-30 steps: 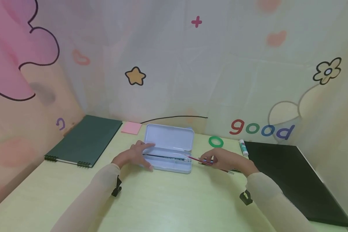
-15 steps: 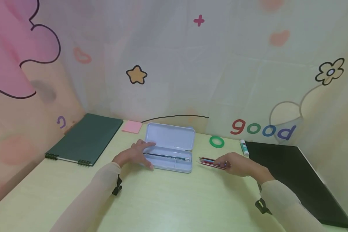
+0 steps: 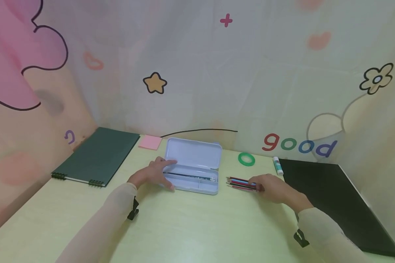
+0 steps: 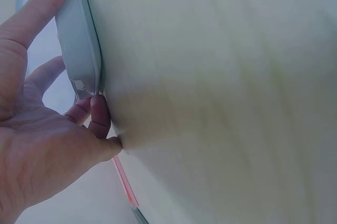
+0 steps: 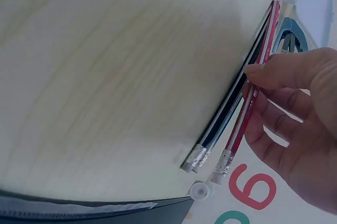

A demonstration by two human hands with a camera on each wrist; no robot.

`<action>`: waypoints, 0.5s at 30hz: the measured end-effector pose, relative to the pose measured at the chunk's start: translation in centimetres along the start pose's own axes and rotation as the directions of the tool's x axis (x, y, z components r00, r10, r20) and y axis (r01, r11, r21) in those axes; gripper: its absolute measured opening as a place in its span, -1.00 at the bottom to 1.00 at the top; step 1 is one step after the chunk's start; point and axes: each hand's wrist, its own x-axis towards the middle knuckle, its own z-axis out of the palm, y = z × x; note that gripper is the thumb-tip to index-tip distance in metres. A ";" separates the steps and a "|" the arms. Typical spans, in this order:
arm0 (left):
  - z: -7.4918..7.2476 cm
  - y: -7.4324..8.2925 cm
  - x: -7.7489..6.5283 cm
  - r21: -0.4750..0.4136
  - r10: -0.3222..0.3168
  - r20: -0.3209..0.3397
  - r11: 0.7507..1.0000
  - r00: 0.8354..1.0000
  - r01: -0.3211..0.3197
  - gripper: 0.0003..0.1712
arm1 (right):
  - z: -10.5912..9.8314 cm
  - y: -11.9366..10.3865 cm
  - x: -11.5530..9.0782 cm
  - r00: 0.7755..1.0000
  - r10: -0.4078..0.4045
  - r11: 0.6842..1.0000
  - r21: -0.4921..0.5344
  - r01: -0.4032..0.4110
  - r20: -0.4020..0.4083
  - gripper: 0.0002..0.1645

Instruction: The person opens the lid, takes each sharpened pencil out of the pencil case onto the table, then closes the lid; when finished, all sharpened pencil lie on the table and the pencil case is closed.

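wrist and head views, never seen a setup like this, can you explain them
No machine here: these are a person's two bare hands. The wide picture comes from a head-worn camera; the close ones from a camera on each wrist. The left hand grips the left end of an open pencil case with a pencil inside. The right hand pinches a red-striped pencil, other pencils beside it. Also on the table: a dark green notebook, pink paper, green tape, a white tube and a black panel.

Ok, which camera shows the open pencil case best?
Head view: it looks down into the open pencil case, though the left hand hides part. The left wrist view shows only part, close up; the right wrist view, just a piece at upper right.
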 end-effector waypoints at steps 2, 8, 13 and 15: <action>0.0 0.0 0.0 0.001 -0.004 -0.001 1.000 1.000 0.004 0.15 | 0.1 0.0 0.0 1.000 0.007 1.000 -0.005 -0.007 -0.007 -0.55; -0.1 0.0 0.0 0.000 -0.004 0.001 1.000 1.000 0.004 0.15 | 0.4 0.1 0.1 0.999 0.011 0.999 -0.048 -0.013 -0.037 -0.60; -0.1 0.0 0.0 -0.003 -0.001 0.000 1.000 1.000 0.001 0.14 | 0.6 0.4 0.2 0.997 0.019 0.998 -0.061 -0.023 -0.073 -0.60; 0.0 0.0 0.0 -0.006 -0.006 0.000 1.000 1.000 0.006 0.14 | 0.5 0.5 0.2 0.997 0.022 0.998 -0.054 -0.026 -0.078 -0.60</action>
